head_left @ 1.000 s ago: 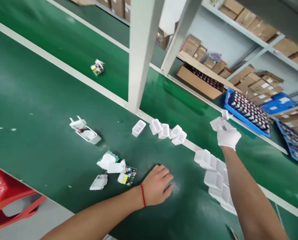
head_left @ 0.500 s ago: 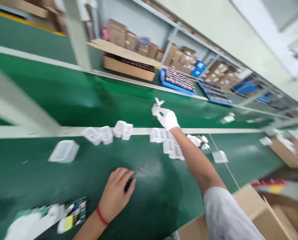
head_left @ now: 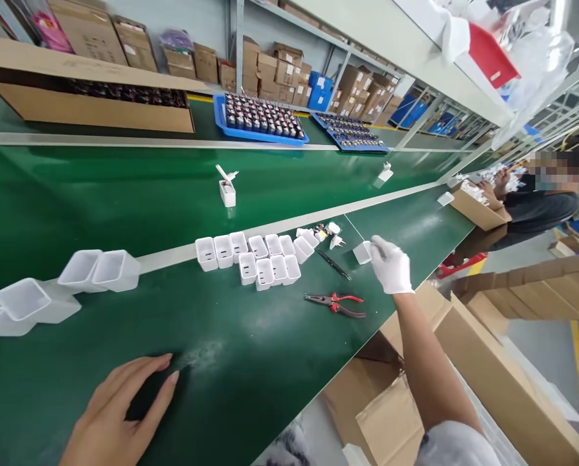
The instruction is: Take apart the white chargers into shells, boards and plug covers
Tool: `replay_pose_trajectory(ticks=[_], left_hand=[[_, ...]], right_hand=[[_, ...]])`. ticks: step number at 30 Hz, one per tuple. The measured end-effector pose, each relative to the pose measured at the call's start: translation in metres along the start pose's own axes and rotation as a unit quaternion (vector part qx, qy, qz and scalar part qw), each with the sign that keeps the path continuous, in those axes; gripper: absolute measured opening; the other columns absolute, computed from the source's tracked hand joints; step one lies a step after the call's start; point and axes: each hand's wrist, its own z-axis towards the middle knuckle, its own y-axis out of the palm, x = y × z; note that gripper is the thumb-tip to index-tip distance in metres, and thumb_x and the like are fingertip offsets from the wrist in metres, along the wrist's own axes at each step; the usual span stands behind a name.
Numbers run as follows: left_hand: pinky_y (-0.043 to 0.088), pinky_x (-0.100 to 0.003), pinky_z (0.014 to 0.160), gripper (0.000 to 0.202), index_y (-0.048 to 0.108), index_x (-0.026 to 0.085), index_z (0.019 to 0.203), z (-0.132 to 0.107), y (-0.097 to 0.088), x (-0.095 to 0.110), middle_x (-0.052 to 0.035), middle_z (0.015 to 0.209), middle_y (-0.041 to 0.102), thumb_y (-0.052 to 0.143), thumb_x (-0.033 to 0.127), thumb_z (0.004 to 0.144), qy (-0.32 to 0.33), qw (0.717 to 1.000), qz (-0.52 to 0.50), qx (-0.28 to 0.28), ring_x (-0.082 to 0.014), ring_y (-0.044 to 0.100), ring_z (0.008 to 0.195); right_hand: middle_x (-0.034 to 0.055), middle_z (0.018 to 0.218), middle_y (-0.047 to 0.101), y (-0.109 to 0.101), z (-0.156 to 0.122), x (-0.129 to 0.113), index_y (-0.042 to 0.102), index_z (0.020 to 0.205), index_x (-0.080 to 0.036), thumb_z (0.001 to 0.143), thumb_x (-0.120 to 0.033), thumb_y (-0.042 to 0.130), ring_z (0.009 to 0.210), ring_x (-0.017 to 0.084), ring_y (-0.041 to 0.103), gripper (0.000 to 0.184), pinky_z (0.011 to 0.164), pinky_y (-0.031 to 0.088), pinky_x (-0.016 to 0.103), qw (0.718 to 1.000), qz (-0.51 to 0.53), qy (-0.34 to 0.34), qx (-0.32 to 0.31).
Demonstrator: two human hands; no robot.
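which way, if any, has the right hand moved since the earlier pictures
Yes: the right hand has crossed the white rail to its near side, and now sits right of the clustered white cases.

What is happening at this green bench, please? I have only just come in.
A person is working at a green bench. The gloved right hand is right beside a lone white case; whether it touches it, I cannot tell. The bare left hand is open, with nothing visible in it. Between the hands lie a cluster of white cases and red-handled pliers. A co-worker is at a cardboard box farther along.
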Motion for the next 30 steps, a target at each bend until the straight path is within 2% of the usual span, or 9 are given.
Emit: replay_pose_trajectory(ticks=[4, 8, 12, 16, 20, 23, 26, 28, 30], left_hand=[[0.058, -0.038, 0.082, 0.027, 0.061, 0.028, 0.115, 0.036, 0.014, 0.047, -0.0048, 0.111, 0.066, 0.052, 0.04, 0.093, 0.104, 0.994, -0.003, -0.023, -0.0261, 0.066, 0.102], [0.053, -0.047, 0.089, 0.033, 0.06, 0.022, 0.124, 0.075, 0.039, 0.086, -0.0117, 0.121, 0.062, 0.05, 0.033, 0.095, 0.172, 0.983, 0.051, -0.029, -0.031, 0.059, 0.111], [0.05, -0.052, 0.084, 0.032, 0.061, 0.019, 0.123, 0.099, 0.057, 0.106, -0.0178, 0.122, 0.06, 0.052, 0.027, 0.093, 0.183, 0.977, 0.11, -0.023, -0.0365, 0.054, 0.112], [0.05, -0.047, 0.078, 0.026, 0.065, 0.018, 0.114, 0.111, 0.065, 0.111, -0.0168, 0.111, 0.061, 0.051, 0.022, 0.093, 0.171, 0.976, 0.135, -0.008, -0.034, 0.055, 0.106], [0.047, -0.04, 0.069, 0.02, 0.067, 0.017, 0.106, 0.119, 0.071, 0.107, -0.0136, 0.099, 0.061, 0.052, 0.019, 0.092, 0.169, 0.975, 0.14, 0.019, -0.0294, 0.054, 0.095], [0.045, -0.038, 0.067, 0.016, 0.069, 0.016, 0.089, 0.123, 0.073, 0.106, -0.0123, 0.094, 0.06, 0.053, 0.014, 0.091, 0.174, 0.975, 0.131, 0.05, -0.0285, 0.052, 0.092], [0.047, -0.041, 0.072, 0.015, 0.067, 0.015, 0.085, 0.119, 0.068, 0.107, -0.014, 0.102, 0.058, 0.054, 0.011, 0.09, 0.184, 0.976, 0.102, 0.055, -0.0304, 0.051, 0.098], [0.048, -0.044, 0.078, 0.014, 0.067, 0.014, 0.087, 0.111, 0.061, 0.109, -0.0155, 0.112, 0.057, 0.054, 0.01, 0.09, 0.194, 0.977, 0.079, 0.037, -0.0322, 0.049, 0.106], [0.049, -0.046, 0.081, 0.014, 0.066, 0.014, 0.087, 0.099, 0.053, 0.109, -0.0159, 0.117, 0.055, 0.053, 0.009, 0.09, 0.197, 0.978, 0.059, 0.018, -0.033, 0.047, 0.109]], right_hand=[[0.0052, 0.146, 0.049, 0.028, 0.019, -0.019, 0.048, 0.141, -0.027, 0.087, -0.019, 0.049, 0.125, 0.023, 0.054, 0.054, 0.102, 0.044, 0.035, 0.992, -0.005, -0.074, -0.104], [0.0143, 0.136, 0.057, 0.043, 0.065, -0.039, 0.04, 0.145, -0.019, 0.094, -0.024, 0.044, 0.119, 0.025, 0.058, 0.052, 0.098, 0.046, 0.041, 0.983, -0.032, -0.038, -0.175], [0.0114, 0.125, 0.061, 0.051, 0.108, -0.043, 0.055, 0.127, -0.016, 0.093, -0.045, 0.054, 0.112, 0.023, 0.06, 0.045, 0.097, 0.048, 0.047, 0.962, -0.055, -0.023, -0.267], [0.0086, 0.119, 0.061, 0.062, 0.128, -0.044, 0.059, 0.117, -0.015, 0.091, -0.04, 0.059, 0.105, 0.02, 0.061, 0.035, 0.09, 0.053, 0.042, 0.939, -0.065, -0.017, -0.339], [0.0079, 0.108, 0.065, 0.068, 0.133, -0.044, 0.063, 0.106, -0.013, 0.087, -0.037, 0.064, 0.099, 0.02, 0.063, 0.031, 0.087, 0.053, 0.041, 0.942, -0.063, 0.012, -0.328], [0.0154, 0.103, 0.068, 0.057, 0.129, -0.039, 0.067, 0.099, -0.011, 0.071, -0.032, 0.077, 0.104, 0.03, 0.063, 0.036, 0.089, 0.051, 0.045, 0.965, -0.022, 0.015, -0.259], [0.017, 0.109, 0.068, 0.034, 0.11, -0.028, 0.062, 0.118, -0.013, 0.068, -0.03, 0.075, 0.111, 0.034, 0.061, 0.055, 0.093, 0.049, 0.045, 0.979, 0.068, -0.014, -0.192], [0.0113, 0.112, 0.069, 0.019, 0.087, -0.023, 0.046, 0.137, -0.019, 0.074, -0.036, 0.068, 0.11, 0.028, 0.063, 0.069, 0.092, 0.051, 0.041, 0.97, 0.148, -0.052, -0.185], [0.0078, 0.112, 0.069, 0.009, 0.06, -0.024, 0.038, 0.142, -0.023, 0.077, -0.042, 0.066, 0.107, 0.025, 0.066, 0.073, 0.089, 0.054, 0.04, 0.926, 0.296, -0.088, -0.218]])
